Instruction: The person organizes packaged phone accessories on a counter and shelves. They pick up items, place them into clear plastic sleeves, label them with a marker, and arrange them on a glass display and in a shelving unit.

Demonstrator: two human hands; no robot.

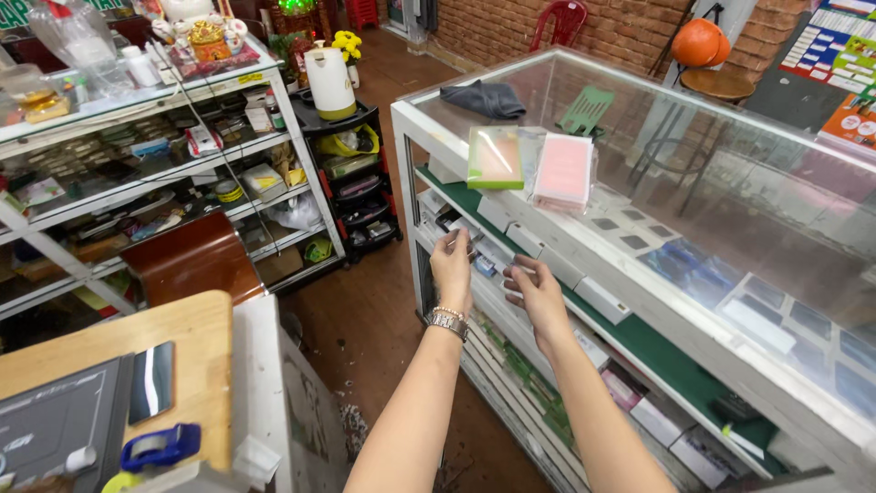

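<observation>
My left hand, with a metal watch on its wrist, reaches into the open back of a glass display counter, its fingers pinching at small boxes on the upper shelf. Whether it grips one I cannot tell. My right hand hovers beside it, fingers curled toward a white box on the same green-lined shelf. On the counter's glass top lie a green-edged flat package and a pink flat package.
A grey cloth and a green spatula-like piece lie farther along the glass. A black trolley with a white kettle stands behind. Cluttered glass shelving fills the left. A wooden desk with a phone and tape dispenser sits near left.
</observation>
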